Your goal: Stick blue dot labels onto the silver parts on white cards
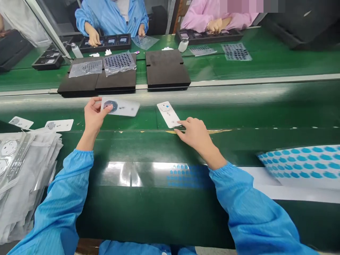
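My left hand (pixel 95 115) pinches a white phone back cover (pixel 124 107) at its left end, the thumb lying over the dark round camera area. The cover is raised above the green belt. A second white phone back cover (pixel 169 115) lies flat on the belt to the right, with a blue dot in its camera circle. At its lower right corner, my right hand (pixel 195 136) touches it with the index fingertip, and the thumb is spread apart below. Two more white covers (pixel 59 125) lie at the left, beyond a stack of bagged covers (pixel 32 177).
Sheets of blue round stickers (pixel 305 161) lie at the right, and a clear sticker strip (pixel 148 174) lies in front of me. Black foam trays (pixel 167 69) stand along the metal rail. Across the line, two co-workers' hands (pixel 94 37) are over black trays.
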The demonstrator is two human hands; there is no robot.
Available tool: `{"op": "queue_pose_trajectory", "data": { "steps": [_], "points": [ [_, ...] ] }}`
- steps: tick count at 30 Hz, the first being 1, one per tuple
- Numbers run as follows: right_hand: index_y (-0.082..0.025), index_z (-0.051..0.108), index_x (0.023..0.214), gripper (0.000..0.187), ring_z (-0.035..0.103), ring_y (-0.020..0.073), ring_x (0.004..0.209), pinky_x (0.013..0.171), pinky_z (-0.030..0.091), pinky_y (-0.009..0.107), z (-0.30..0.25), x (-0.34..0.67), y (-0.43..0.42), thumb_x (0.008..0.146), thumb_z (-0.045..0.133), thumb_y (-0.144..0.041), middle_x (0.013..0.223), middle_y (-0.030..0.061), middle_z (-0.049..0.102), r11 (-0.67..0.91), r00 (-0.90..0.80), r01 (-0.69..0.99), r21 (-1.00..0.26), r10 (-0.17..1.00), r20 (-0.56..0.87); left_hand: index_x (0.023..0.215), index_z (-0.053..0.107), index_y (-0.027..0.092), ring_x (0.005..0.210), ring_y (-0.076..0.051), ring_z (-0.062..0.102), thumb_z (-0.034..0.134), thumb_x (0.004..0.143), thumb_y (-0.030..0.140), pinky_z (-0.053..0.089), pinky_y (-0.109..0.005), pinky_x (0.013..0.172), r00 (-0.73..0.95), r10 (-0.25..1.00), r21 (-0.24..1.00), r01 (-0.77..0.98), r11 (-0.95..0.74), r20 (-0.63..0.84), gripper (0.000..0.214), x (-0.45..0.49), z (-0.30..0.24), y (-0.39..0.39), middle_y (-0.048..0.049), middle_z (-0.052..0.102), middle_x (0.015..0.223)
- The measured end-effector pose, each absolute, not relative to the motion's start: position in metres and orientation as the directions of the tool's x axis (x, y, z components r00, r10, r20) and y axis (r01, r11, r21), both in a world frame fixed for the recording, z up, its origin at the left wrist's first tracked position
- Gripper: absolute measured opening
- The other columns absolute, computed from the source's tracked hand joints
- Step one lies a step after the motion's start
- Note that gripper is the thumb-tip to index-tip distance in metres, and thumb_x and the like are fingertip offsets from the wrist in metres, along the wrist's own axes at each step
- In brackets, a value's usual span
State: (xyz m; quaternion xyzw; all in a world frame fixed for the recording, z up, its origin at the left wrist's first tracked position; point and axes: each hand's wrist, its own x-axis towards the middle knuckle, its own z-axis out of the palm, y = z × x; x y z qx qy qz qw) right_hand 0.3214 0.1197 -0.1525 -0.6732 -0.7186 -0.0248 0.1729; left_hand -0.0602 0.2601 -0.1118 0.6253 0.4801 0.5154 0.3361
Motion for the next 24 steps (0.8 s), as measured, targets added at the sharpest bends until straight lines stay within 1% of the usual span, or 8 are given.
{"op": "queue_pose_trajectory", "data": {
  "steps": [3, 6, 8, 11, 14, 16, 19, 24],
  "points": [
    [-0.02, 0.078, 0.104, 0.029, 0.057, 0.0277, 0.086, 0.075, 0.044, 0.041, -0.141, 0.317, 0.083, 0.102, 0.053, -0.033, 0.092, 0.0116, 0.065, 0.12, 0.043, 0.902, -0.415, 0.931, 0.362, 0.107, 0.069, 0.019, 0.079, -0.021, 0.074, 0.092, 0.072, 0.048, 0.061, -0.032, 0.075, 0.151, 0.951, 0.957, 0.072, -0.283, 0.27, 0.05, -0.045, -0.098, 0.213, -0.005, 0.077, 0.092],
    [-0.025, 0.077, 0.093, 0.033, 0.057, 0.0285, 0.093, 0.084, 0.047, 0.045, -0.123, 0.309, 0.043, 0.105, 0.054, -0.044, 0.092, 0.0097, 0.064, 0.161, 0.088, 0.832, -0.531, 0.907, 0.412, 0.107, 0.076, 0.019, 0.081, -0.023, 0.076, 0.089, 0.08, 0.042, 0.062, -0.032, 0.07, 0.565, 0.825, 0.987, 0.143, -0.074, -0.02, 0.039, -0.027, -0.093, 0.161, -0.0066, 0.079, 0.096],
    [-0.025, 0.077, 0.092, 0.036, 0.061, 0.0249, 0.084, 0.08, 0.051, 0.043, -0.12, 0.301, 0.022, 0.106, 0.054, -0.049, 0.089, 0.0079, 0.067, 0.118, 0.159, 0.721, -0.682, 0.931, 0.329, 0.114, 0.077, 0.02, 0.086, -0.024, 0.077, 0.081, 0.089, 0.04, 0.062, -0.032, 0.072, 0.752, 0.635, 0.97, 0.243, -0.019, -0.176, 0.033, -0.014, -0.101, 0.13, -0.0066, 0.08, 0.102],
    [-0.022, 0.077, 0.099, 0.038, 0.067, 0.0201, 0.071, 0.068, 0.056, 0.036, -0.132, 0.287, -0.003, 0.105, 0.056, -0.054, 0.087, 0.0063, 0.073, -0.047, 0.199, 0.409, -0.911, 0.979, 0.039, 0.125, 0.074, 0.022, 0.099, -0.025, 0.074, 0.07, 0.098, 0.034, 0.059, -0.037, 0.086, 0.809, 0.564, 0.89, 0.367, -0.27, -0.163, 0.029, 0.001, -0.124, 0.095, -0.0077, 0.078, 0.112],
    [-0.02, 0.075, 0.098, 0.036, 0.069, 0.0192, 0.065, 0.062, 0.059, 0.033, -0.153, 0.276, -0.02, 0.099, 0.067, -0.055, 0.078, 0.0053, 0.073, -0.169, 0.092, 0.246, -0.954, 0.984, -0.151, 0.135, 0.067, 0.02, 0.122, -0.032, 0.061, 0.063, 0.102, 0.03, 0.049, -0.052, 0.102, 0.765, 0.644, 0.636, 0.492, -0.595, 0.011, 0.035, 0.003, -0.145, 0.074, -0.0152, 0.067, 0.136],
    [-0.02, 0.073, 0.098, 0.034, 0.069, 0.0191, 0.063, 0.06, 0.06, 0.032, -0.164, 0.271, -0.028, 0.1, 0.067, -0.053, 0.075, 0.0052, 0.072, -0.198, 0.065, 0.25, -0.948, 0.98, -0.188, 0.143, 0.06, 0.019, 0.127, -0.036, 0.054, 0.07, 0.099, 0.039, 0.046, -0.056, 0.101, 0.801, 0.598, 0.516, 0.502, -0.694, 0.026, 0.049, -0.001, -0.151, 0.066, -0.0186, 0.058, 0.147],
    [-0.02, 0.072, 0.097, 0.033, 0.071, 0.02, 0.063, 0.058, 0.061, 0.032, -0.17, 0.267, -0.034, 0.102, 0.063, -0.051, 0.075, 0.0065, 0.073, -0.189, 0.069, 0.297, -0.936, 0.982, -0.176, 0.149, 0.052, 0.019, 0.129, -0.039, 0.049, 0.084, 0.086, 0.051, 0.044, -0.057, 0.102, 0.879, 0.474, 0.439, 0.445, -0.78, -0.048, 0.078, -0.01, -0.152, 0.059, -0.0197, 0.05, 0.155],
    [-0.019, 0.073, 0.093, 0.03, 0.071, 0.0185, 0.061, 0.056, 0.061, 0.03, -0.168, 0.267, -0.033, 0.102, 0.064, -0.047, 0.076, 0.0066, 0.074, -0.119, 0.055, 0.348, -0.93, 0.993, -0.107, 0.151, 0.047, 0.016, 0.133, -0.04, 0.046, 0.081, 0.089, 0.053, 0.039, -0.056, 0.105, 0.865, 0.496, 0.364, 0.486, -0.794, -0.073, 0.08, -0.012, -0.153, 0.048, -0.0205, 0.047, 0.158]
  ]
}}
